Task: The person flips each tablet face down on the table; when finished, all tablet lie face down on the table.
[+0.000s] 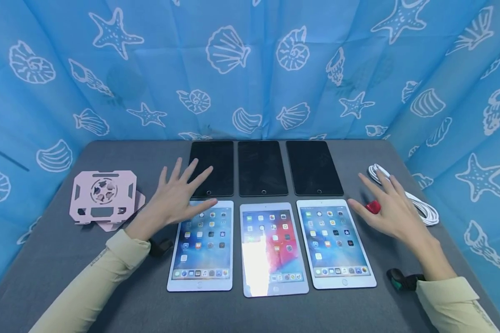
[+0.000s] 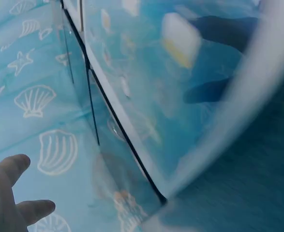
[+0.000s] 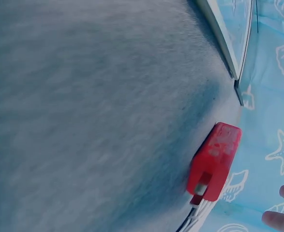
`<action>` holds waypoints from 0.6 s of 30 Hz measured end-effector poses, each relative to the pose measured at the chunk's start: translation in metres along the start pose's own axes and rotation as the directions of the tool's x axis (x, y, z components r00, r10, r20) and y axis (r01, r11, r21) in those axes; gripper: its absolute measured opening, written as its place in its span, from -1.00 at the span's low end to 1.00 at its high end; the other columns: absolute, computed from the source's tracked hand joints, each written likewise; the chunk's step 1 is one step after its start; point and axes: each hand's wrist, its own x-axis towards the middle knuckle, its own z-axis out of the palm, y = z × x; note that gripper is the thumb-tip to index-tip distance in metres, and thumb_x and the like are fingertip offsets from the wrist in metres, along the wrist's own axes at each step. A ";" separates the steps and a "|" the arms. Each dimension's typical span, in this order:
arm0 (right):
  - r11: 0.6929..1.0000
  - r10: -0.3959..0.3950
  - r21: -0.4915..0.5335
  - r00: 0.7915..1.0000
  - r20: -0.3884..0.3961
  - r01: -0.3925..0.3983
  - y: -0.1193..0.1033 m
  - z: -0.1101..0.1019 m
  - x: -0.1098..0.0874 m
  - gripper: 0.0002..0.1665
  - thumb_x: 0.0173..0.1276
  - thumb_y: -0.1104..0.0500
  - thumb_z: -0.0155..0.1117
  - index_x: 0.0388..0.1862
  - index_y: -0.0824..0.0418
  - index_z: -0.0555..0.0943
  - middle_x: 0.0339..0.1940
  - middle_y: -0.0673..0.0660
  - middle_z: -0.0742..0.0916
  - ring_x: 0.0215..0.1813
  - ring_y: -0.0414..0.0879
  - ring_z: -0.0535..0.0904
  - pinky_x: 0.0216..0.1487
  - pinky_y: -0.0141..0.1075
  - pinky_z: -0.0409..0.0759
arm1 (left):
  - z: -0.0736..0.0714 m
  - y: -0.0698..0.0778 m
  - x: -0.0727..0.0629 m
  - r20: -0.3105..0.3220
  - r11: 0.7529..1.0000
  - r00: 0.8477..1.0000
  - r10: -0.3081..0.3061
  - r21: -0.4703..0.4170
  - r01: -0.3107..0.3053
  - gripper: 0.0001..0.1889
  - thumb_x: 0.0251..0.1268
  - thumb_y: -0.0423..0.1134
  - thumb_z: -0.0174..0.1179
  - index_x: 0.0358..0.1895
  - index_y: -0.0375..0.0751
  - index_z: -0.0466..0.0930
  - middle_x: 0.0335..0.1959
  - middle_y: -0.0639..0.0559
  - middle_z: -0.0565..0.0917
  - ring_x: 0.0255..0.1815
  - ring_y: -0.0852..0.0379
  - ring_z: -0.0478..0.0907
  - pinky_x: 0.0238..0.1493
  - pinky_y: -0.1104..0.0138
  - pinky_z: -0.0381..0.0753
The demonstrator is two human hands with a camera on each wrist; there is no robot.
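Observation:
Three white tablets with lit home screens lie in the front row: left [image 1: 204, 249], middle [image 1: 281, 268] and right [image 1: 337, 245]. Behind them are three black tablets with dark screens, left [image 1: 221, 166], middle [image 1: 262, 169] and right [image 1: 315, 169]. My left hand [image 1: 172, 201] is spread, holding nothing, over the left edge of the left-hand tablets. Fingers spread, my right hand [image 1: 393, 212] is also without a hold, beside the right white tablet. A red block [image 3: 214, 162] with a cable at its end lies partly under it in the head view.
At the left stands a pink folding stand [image 1: 85, 196] with cutouts. White coiled cable [image 1: 427, 212] lies at the far right. A blue shell-patterned curtain [image 1: 262, 83] hangs behind and beside the grey table [image 1: 271, 317]. The left wrist view is blurred.

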 end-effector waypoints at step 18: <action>0.998 -0.046 0.036 0.994 0.099 0.043 -0.018 0.002 0.047 0.19 0.29 -0.35 0.36 0.69 0.13 0.08 0.65 0.53 0.07 0.61 0.62 -0.10 0.43 0.57 -0.03 | 0.010 0.065 0.077 0.065 0.996 0.996 0.063 -0.062 -0.059 -0.01 0.30 0.56 -0.04 0.69 0.28 -0.17 0.72 -0.14 -0.08 0.71 -0.39 -0.24 0.56 -0.40 -0.19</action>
